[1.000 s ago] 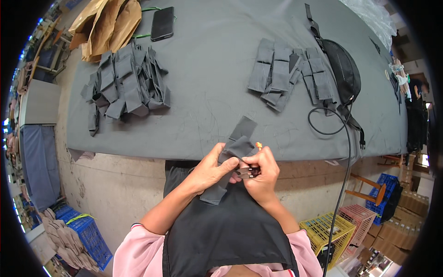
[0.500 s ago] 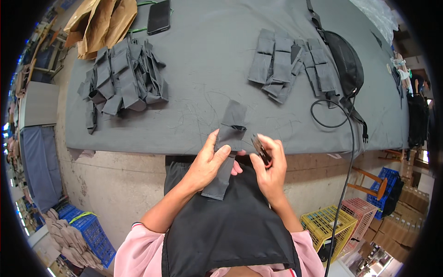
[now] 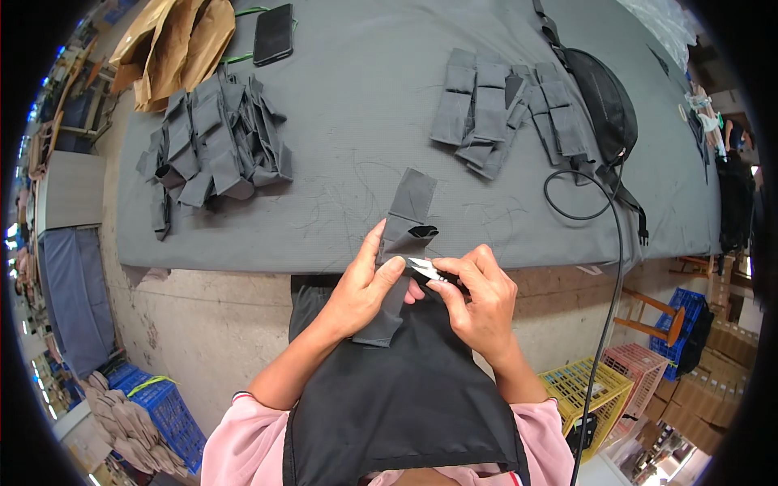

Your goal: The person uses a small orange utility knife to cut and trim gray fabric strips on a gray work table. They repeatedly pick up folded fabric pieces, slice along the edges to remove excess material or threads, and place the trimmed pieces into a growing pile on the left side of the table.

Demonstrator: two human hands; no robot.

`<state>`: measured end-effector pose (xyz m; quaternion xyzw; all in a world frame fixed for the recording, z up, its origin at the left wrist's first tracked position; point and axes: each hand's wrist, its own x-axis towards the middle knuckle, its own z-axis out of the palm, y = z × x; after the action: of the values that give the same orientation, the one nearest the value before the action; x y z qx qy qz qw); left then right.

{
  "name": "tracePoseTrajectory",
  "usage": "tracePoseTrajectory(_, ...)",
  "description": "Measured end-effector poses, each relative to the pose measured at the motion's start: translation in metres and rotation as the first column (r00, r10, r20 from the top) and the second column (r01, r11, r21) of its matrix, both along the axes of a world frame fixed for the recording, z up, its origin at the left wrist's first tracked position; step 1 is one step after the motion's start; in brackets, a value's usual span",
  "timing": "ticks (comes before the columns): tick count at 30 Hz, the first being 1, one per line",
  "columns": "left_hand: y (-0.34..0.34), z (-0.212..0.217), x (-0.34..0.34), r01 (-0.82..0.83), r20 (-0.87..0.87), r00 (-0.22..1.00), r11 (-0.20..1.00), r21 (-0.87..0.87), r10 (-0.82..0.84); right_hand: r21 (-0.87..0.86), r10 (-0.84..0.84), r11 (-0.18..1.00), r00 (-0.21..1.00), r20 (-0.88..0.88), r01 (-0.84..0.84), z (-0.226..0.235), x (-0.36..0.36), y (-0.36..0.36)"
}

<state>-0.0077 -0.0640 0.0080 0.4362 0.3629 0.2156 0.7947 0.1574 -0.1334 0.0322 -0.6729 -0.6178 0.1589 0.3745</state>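
A dark grey sewn fabric strip with a folded pocket (image 3: 412,198) is pinched in my left hand (image 3: 362,285), its thumb on top. The strip's upper part lies over the table's front edge and its lower end hangs over my black apron (image 3: 397,389). My right hand (image 3: 482,304) is closed round a small pair of thread snips (image 3: 428,270). The silvery blades touch or nearly touch the strip's right side, close to my left thumb. Whether a thread lies between the blades is too small to tell.
On the grey-covered table (image 3: 348,105) lie a pile of grey fabric pieces (image 3: 215,146) at left, a smaller pile (image 3: 482,109) at right, a phone (image 3: 273,34), a brown paper bag (image 3: 182,49) and a black waist bag (image 3: 596,101). A black cable (image 3: 620,283) hangs at right.
My right hand has brought the snips left to the strip and turned them, so the blades now point at it. The strip's pocket fold gapes a little more.
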Motion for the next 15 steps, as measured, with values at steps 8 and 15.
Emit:
tracePoseTrajectory(8, 0.006, 0.004, -0.001, 0.062, 0.027, 0.998, 0.994, -0.093, -0.059, 0.009, -0.055, 0.998, 0.995, -0.077, 0.056, -0.005, 0.002, -0.004)
tracePoseTrajectory(15, 0.008, 0.005, -0.005, 0.105, 0.024, 0.994, 0.991, -0.078, -0.104, -0.001, 0.006, 1.0, 0.987, -0.163, -0.006, 0.006, 0.003, 0.006)
